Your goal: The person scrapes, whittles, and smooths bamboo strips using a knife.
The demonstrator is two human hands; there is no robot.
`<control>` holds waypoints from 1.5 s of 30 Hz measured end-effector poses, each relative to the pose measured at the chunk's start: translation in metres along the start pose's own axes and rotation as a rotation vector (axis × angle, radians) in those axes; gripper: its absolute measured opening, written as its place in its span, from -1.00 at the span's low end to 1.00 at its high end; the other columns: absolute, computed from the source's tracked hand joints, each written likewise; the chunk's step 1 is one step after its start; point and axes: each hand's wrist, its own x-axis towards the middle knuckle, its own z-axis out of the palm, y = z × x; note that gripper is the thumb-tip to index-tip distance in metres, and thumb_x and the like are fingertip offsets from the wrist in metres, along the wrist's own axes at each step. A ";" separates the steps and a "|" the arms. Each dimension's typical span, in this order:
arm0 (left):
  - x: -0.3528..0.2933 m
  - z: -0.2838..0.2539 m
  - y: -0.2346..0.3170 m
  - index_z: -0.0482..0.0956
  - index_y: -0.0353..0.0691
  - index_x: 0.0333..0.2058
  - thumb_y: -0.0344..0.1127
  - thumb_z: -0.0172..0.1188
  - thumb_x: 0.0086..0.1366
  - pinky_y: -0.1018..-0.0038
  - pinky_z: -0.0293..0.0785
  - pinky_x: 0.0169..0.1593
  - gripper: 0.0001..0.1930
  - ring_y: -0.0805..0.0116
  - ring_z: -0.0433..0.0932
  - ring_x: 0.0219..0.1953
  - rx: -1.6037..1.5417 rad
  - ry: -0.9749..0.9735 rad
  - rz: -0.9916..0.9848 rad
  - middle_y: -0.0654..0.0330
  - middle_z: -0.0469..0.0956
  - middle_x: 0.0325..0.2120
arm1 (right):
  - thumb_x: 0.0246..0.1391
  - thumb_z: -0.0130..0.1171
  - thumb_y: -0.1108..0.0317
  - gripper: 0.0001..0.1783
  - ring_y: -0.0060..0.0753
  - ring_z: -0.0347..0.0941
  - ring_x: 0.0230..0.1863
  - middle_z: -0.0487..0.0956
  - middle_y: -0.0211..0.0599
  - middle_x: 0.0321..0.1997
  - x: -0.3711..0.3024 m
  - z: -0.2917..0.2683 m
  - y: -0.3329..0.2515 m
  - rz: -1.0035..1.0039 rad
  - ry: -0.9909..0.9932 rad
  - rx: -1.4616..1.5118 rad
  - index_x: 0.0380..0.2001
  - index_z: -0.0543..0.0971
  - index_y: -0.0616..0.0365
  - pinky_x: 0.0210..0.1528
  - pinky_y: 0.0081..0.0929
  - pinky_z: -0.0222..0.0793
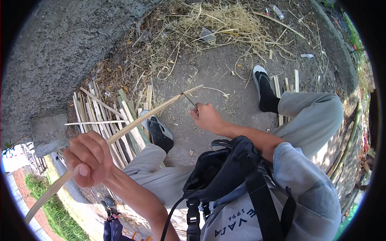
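Observation:
My left hand [89,158] is closed round a long pale bamboo strip [138,120]. The strip runs from the lower left edge up to its far end near the middle of the picture. In my right hand [207,118] is a thin-bladed knife [188,99], its handle hidden in my fingers. The blade lies across the strip close to the far end, touching it. From that end a thin curled shaving [217,89] hangs off to the right.
Split bamboo strips [94,108] lie bundled by my left foot [159,130], more by my right foot [263,86]. Shavings [221,20] heap up ahead on the dirt. A rough concrete slab [68,52] stands left. A black bag [217,168] hangs at my front.

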 end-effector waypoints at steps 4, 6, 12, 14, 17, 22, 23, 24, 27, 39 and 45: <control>0.000 -0.008 0.003 -0.05 0.04 -0.84 -0.41 0.04 0.07 0.67 -0.16 -0.75 -0.52 0.69 -0.10 -0.91 0.022 0.040 -0.015 0.47 0.00 -0.98 | 0.08 0.11 0.19 -0.62 0.25 0.52 -0.45 0.54 0.19 -0.56 0.006 0.012 0.040 0.003 0.063 -0.138 -0.49 0.55 0.40 -0.33 -0.04 0.46; -0.001 -0.011 0.000 -0.05 0.04 -0.84 -0.40 0.04 0.08 0.67 -0.15 -0.74 -0.52 0.68 -0.10 -0.90 0.024 0.047 -0.014 0.47 -0.01 -0.97 | 0.08 0.12 0.15 -0.59 0.24 0.51 -0.46 0.53 0.17 -0.57 0.013 0.018 0.102 0.199 0.010 -0.219 -0.52 0.55 0.39 -0.36 -0.04 0.45; -0.015 -0.029 0.003 -0.06 -0.03 -0.82 -0.40 -0.02 0.09 0.57 -0.25 -0.73 -0.56 0.62 -0.16 -0.86 0.054 0.340 0.003 0.39 -0.04 -0.92 | 0.07 0.12 0.13 -0.57 0.23 0.50 -0.49 0.51 0.17 -0.62 0.015 -0.001 0.076 0.091 -0.014 -0.185 -0.54 0.55 0.40 -0.39 -0.04 0.43; -0.017 -0.039 0.006 -0.05 -0.03 -0.82 -0.41 -0.02 0.09 0.57 -0.24 -0.73 -0.56 0.62 -0.16 -0.86 0.055 0.340 0.011 0.40 -0.04 -0.92 | 0.14 0.04 0.13 -0.57 0.29 0.50 -0.39 0.53 0.24 -0.53 0.008 -0.009 0.020 -0.005 -0.082 -0.116 -0.47 0.57 0.38 -0.25 -0.03 0.44; -0.018 -0.035 0.010 -0.05 -0.02 -0.82 -0.43 -0.01 0.07 0.58 -0.22 -0.74 -0.56 0.62 -0.16 -0.87 0.029 0.251 0.000 0.41 -0.04 -0.93 | 0.17 -0.01 0.08 -0.53 0.29 0.50 -0.42 0.53 0.21 -0.54 -0.012 -0.018 -0.044 -0.108 -0.163 -0.052 -0.48 0.57 0.35 -0.27 0.00 0.43; -0.022 -0.033 0.008 -0.05 -0.03 -0.81 -0.45 0.00 0.05 0.58 -0.20 -0.73 -0.58 0.61 -0.17 -0.86 0.070 0.227 0.021 0.42 -0.05 -0.93 | 0.19 -0.04 0.05 -0.46 0.31 0.46 -0.50 0.48 0.21 -0.64 0.009 0.014 0.011 -0.007 -0.013 -0.111 -0.57 0.55 0.37 -0.37 0.01 0.40; -0.021 -0.040 0.005 -0.05 -0.03 -0.81 -0.45 0.00 0.05 0.58 -0.20 -0.73 -0.58 0.61 -0.17 -0.86 0.074 0.222 0.040 0.42 -0.05 -0.93 | 0.20 -0.05 0.04 -0.45 0.33 0.46 -0.49 0.47 0.23 -0.64 0.011 0.013 0.011 -0.048 -0.006 -0.143 -0.56 0.55 0.37 -0.36 0.03 0.40; -0.026 -0.048 0.005 -0.05 -0.04 -0.81 -0.46 -0.02 0.05 0.56 -0.20 -0.72 -0.58 0.60 -0.17 -0.85 0.056 0.340 0.018 0.41 -0.05 -0.93 | 0.20 -0.05 0.04 -0.45 0.33 0.46 -0.49 0.47 0.23 -0.64 0.000 0.012 0.011 -0.061 -0.017 -0.150 -0.56 0.55 0.37 -0.36 0.03 0.40; -0.025 -0.050 0.008 -0.05 -0.07 -0.82 -0.47 -0.04 0.05 0.53 -0.20 -0.69 -0.59 0.56 -0.19 -0.84 0.065 0.470 -0.019 0.38 -0.04 -0.92 | 0.21 -0.06 0.04 -0.44 0.35 0.45 -0.49 0.46 0.26 -0.65 0.001 0.001 -0.017 -0.064 -0.038 -0.093 -0.57 0.55 0.37 -0.34 0.05 0.39; -0.025 0.014 0.004 -0.03 -0.07 -0.82 -0.60 -0.01 -0.10 0.65 -0.13 -0.80 -0.61 0.62 -0.07 -0.93 -0.008 0.070 0.018 0.40 0.06 -0.97 | 0.23 -0.11 0.08 -0.43 0.33 0.45 -0.51 0.43 0.24 -0.69 -0.005 -0.005 0.021 -0.079 -0.005 -0.161 -0.59 0.53 0.41 -0.36 0.05 0.36; -0.024 0.006 0.007 -0.04 0.01 -0.83 -0.50 0.02 0.00 0.71 -0.13 -0.81 -0.56 0.70 -0.11 -0.92 0.001 -0.013 0.060 0.47 0.04 -0.98 | 0.23 -0.12 0.10 -0.46 0.35 0.47 -0.43 0.49 0.29 -0.58 -0.014 -0.009 -0.028 -0.012 0.014 -0.013 -0.53 0.55 0.42 -0.27 0.07 0.40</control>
